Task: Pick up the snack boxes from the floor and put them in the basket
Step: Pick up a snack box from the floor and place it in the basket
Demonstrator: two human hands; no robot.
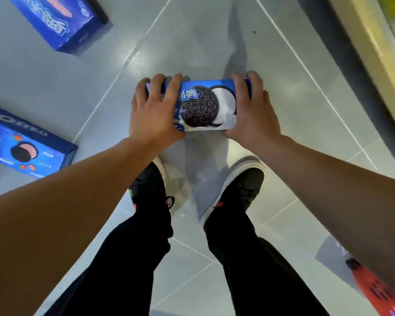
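Bare forearms, black trousers (pixel 128 258), 2 black/white sneakers (pixel 240 190).

blue oreo box (pixel 205 106) held level; two more boxes (pixel 27 149) (pixel 59 21) on floor.

The floor (pixel 214 37) is pale grey tile with thin light grout lines running at angles. A blue cookie box (pixel 62 21) lies flat on it at the far left, cut by the picture's edge. A second blue box (pixel 25 144), printed with a cookie with pink filling, lies nearer on the left, well apart from the first. Two dark shoes (pixel 240 190) with white soles stand on the tiles. A red package (pixel 379 290) shows at the lower right, blurred.
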